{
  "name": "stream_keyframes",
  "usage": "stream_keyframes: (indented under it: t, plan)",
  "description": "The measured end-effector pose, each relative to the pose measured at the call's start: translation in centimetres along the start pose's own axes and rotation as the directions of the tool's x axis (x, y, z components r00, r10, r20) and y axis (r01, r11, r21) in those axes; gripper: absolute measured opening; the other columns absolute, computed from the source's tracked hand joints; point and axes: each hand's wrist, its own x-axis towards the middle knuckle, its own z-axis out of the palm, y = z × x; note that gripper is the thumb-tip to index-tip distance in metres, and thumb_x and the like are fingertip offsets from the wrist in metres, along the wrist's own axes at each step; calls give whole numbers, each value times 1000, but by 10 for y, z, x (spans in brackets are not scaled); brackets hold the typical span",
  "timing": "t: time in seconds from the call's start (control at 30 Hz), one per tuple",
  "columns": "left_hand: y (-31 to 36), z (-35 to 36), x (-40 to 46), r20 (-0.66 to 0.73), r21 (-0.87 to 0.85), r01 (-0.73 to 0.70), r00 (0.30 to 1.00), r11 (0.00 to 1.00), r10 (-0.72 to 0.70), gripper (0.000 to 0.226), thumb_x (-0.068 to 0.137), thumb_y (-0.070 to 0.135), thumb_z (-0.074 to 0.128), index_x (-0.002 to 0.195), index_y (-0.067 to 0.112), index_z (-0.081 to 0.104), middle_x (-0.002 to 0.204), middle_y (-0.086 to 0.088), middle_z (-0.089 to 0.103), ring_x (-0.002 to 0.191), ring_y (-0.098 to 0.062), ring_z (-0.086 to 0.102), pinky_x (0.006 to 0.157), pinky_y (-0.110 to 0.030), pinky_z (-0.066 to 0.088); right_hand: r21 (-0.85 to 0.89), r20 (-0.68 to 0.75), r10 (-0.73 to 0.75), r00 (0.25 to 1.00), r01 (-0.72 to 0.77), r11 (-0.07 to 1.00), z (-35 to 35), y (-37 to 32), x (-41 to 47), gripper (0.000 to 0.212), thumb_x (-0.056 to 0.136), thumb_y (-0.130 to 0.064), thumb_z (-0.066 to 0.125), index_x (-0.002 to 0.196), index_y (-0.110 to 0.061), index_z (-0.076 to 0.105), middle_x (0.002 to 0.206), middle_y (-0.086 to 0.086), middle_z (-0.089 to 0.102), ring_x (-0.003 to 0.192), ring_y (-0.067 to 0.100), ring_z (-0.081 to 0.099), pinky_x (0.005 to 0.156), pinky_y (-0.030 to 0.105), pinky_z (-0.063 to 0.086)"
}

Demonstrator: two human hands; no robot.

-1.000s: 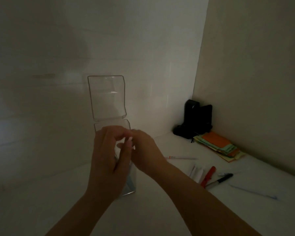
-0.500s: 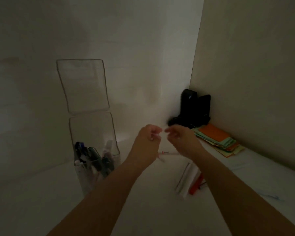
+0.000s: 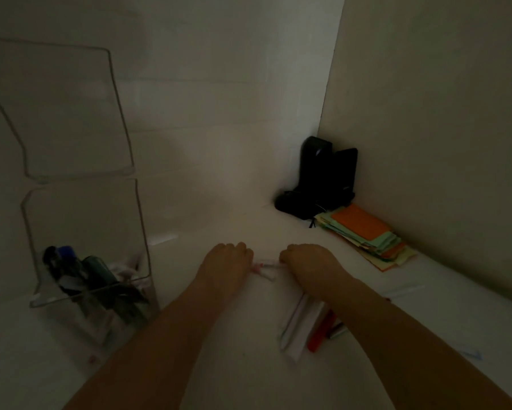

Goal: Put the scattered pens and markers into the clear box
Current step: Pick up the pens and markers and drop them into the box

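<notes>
Both hands are now reaching away from the clear box (image 3: 86,261), having come down onto the white worktop (image 3: 234,365). The left hand (image 3: 226,266) and right hand (image 3: 308,266) are each closing on an end of a thin white pen (image 3: 268,265), so another pen is likely heading boxward.

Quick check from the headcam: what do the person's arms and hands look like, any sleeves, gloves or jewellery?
Both forearms are bare, with no sleeves in view. The left hand and the right hand wear no gloves. No watch, bracelet or ring shows, though the picture is dim and the fingers curl away from the camera.

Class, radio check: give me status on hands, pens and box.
Both hands, left hand and right hand, on white pen. Clear box open, part-filled. Red marker waiting.
</notes>
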Motion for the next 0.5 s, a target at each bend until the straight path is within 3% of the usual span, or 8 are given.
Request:
stream_keyframes:
  t: [0.03, 0.1, 0.13, 0.2, 0.27, 0.33, 0.4, 0.5]
  plan:
    - [3, -4, -3, -1, -32, 15, 1000, 999, -15, 27, 44, 27, 81, 59, 20, 60, 54, 1, 59, 40, -13, 56, 39, -19, 38, 45, -31, 21, 999, -20, 999, -2, 2, -1, 31, 85, -1, 43, 114, -7, 51, 117, 13, 55, 107, 29, 52, 86, 38, 43]
    - [10, -10, -10, -44, -134, 45, 998, 990, -51, 19, 74, 16, 62, 92, 11, 56, 90, -8, 60, 73, -22, 63, 55, -30, 42, 292, -146, 162, 976, -114, 950, -8, 10, -7, 29, 83, 1, 45, 110, -5, 53, 115, 16, 56, 106, 29, 51, 84, 36, 42]
    - [12, -7, -12, -76, -223, 59, 994, 973, -78, 20, 84, 9, 48, 104, 8, 49, 105, -12, 55, 89, -27, 59, 65, -33, 42, 450, -210, 265, 941, -148, 881, -14, 15, -12, 24, 83, 1, 46, 104, -3, 56, 110, 18, 58, 100, 29, 53, 80, 35, 42]
    - [19, -13, -19, 5, -489, 157, 984, 858, -177, 20, 90, 8, 36, 108, 6, 45, 113, -15, 53, 100, -31, 52, 78, -37, 40, 716, -165, 435, 885, -196, 670, -27, 25, -26, 15, 86, -1, 45, 91, -4, 59, 92, 19, 62, 78, 26, 55, 65, 31, 40]
    - [27, -23, -22, 114, -747, 268, 953, 608, -280, 18, 92, 12, 36, 100, 6, 51, 104, -18, 59, 92, -32, 56, 76, -35, 43, 925, 38, 449, 893, -202, 323, -37, 27, -47, 18, 90, -3, 43, 83, -10, 57, 77, 11, 60, 56, 16, 52, 50, 24, 42]
    - [38, -35, -25, 293, -926, 335, 929, 177, -225, 17, 92, 14, 40, 85, 15, 56, 86, -11, 61, 67, -19, 55, 57, -24, 44, 982, 189, 374, 908, -182, -54, -43, 19, -70, 21, 94, -7, 41, 85, -8, 61, 72, 8, 61, 51, 12, 52, 45, 18, 48]
    - [48, -51, -33, 324, -940, 303, 937, -159, -131, 19, 92, 19, 42, 83, 18, 59, 77, -1, 59, 53, -8, 44, 47, -16, 37, 965, 220, 291, 931, -165, -203, -42, 7, -92, 27, 96, -15, 40, 89, -7, 64, 71, 8, 64, 53, 14, 56, 49, 22, 52]
    - [62, -75, -53, 181, -938, 151, 981, -312, -69, 24, 90, 32, 46, 92, 20, 66, 75, 8, 63, 56, -4, 47, 51, -16, 40, 949, 199, 152, 968, -152, -278, -38, -16, -114, 28, 96, -24, 40, 95, -7, 62, 67, 6, 63, 48, 14, 48, 49, 28, 47]
